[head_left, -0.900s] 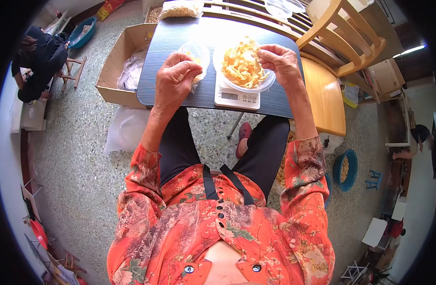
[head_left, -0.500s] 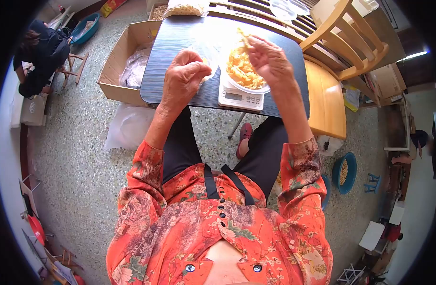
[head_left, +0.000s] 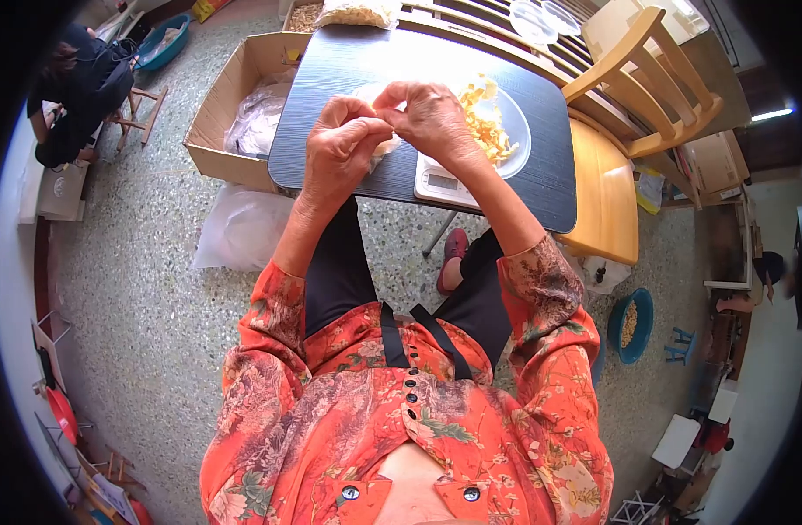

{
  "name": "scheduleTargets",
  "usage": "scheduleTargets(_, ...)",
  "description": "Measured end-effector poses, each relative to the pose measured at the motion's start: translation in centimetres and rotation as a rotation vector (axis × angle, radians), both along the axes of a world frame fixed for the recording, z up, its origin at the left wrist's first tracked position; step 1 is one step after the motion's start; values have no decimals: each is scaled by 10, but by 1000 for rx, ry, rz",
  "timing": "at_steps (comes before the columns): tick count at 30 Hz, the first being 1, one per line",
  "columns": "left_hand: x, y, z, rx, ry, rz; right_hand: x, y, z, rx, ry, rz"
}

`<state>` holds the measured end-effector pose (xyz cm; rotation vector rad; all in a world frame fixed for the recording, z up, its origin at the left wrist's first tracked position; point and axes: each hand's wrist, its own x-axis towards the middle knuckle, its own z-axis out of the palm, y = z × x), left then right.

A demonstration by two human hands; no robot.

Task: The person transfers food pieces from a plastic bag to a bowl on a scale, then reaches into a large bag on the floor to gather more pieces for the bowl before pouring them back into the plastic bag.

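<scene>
My left hand (head_left: 341,147) pinches a small clear plastic bag (head_left: 385,150) above the dark table, mostly hidden behind my fingers. Against its fingertips, my right hand (head_left: 429,121) is closed in a pinch at the bag; what sits between those fingers is hidden. Just right of my right hand is a clear bowl (head_left: 521,149) with yellow-orange dried strips (head_left: 488,122) heaped in it. It rests on a white digital kitchen scale (head_left: 436,182), partly covered by my right wrist.
The dark table (head_left: 541,197) has a wooden chair (head_left: 606,166) at its right. A cardboard box (head_left: 210,131) with plastic bags stands left, a white sack (head_left: 244,229) below it. A filled bag (head_left: 359,12) lies at the far edge. Another person (head_left: 82,87) sits at far left.
My right hand has moved left from above the bowl, where it held a yellow strip, to my left hand at the bag. The view has shifted slightly.
</scene>
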<state>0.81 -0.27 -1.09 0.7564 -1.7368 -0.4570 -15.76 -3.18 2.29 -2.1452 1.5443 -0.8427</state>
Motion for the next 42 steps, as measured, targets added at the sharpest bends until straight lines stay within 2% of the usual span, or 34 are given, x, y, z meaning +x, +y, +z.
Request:
scheduleTargets(2, 2, 0, 0, 31, 27, -1, -3, 1, -3, -293, 3, 61)
scheduleTargets(3, 3, 0, -1, 36, 28, 2, -6, -3, -2, -213, -159, 98)
scheduleTargets(6, 8, -1, -3, -5, 10, 36, -16, 18, 28, -187, -12, 98)
scheduleTargets(8, 7, -3, -4, 6, 19, 33, -19, 26, 32, 89, 108, 188)
scheduleTargets(9, 6, -2, -4, 5, 21, 18, -23, 20, 15, 37, 205, 322)
scheduleTargets(10, 5, 0, -2, 2, 41, 22, -19, 17, 12, 125, 159, 445)
scheduleTargets(12, 2, 0, -2, -3, 59, 15, -6, 12, 12, 202, 322, 386)
scheduleTargets(15, 2, 0, -3, 42, 62, 49, 6, -4, 9, 322, 392, 300)
scheduleTargets(16, 3, 0, -2, 38, 59, 46, 3, -3, 10, 319, 389, 297)
scheduleTargets(18, 3, 0, -1, 40, 33, 58, -6, 2, 19, 458, 103, 296)
scheduleTargets(19, 2, 1, 1, 42, 32, 55, -11, 6, 41, 575, 125, 308)
scheduleTargets(22, 2, 3, 4, 60, 33, 77, -54, 25, 55, 284, -196, 202)
scheduleTargets(24, 1, 3, 4, 37, -3, 83, -88, 21, 43, 56, -249, -13)
scheduleTargets(26, -1, 3, 5, 31, 4, 72, -122, 20, 28, -9, -96, -191)
scheduleTargets(27, -1, 4, 4, 33, 4, 61, -126, 22, 25, 28, -120, -201)
scheduleTargets(28, -1, 5, 3, 34, 1, 60, -127, 26, 17, 30, -122, -202)
scheduleTargets(30, -3, 5, 4, 46, -6, 48, -123, 36, 7, 44, 56, -73)
scheduleTargets(31, -4, 5, 5, 44, -10, 48, -120, 37, 9, 139, 158, -76)
scheduleTargets(35, -6, 7, 9, 27, -48, 58, -99, 36, 4, 73, 272, -44)
scheduleTargets(38, -7, 7, 10, 30, -60, 56, -86, 35, -4, 56, 498, -99)
scheduleTargets(40, -8, 7, 11, 30, -63, 54, -87, 33, -7, 67, 496, -88)
scheduleTargets(42, -7, 6, 10, 35, -60, 53, -91, 30, -17, -85, 474, -89)
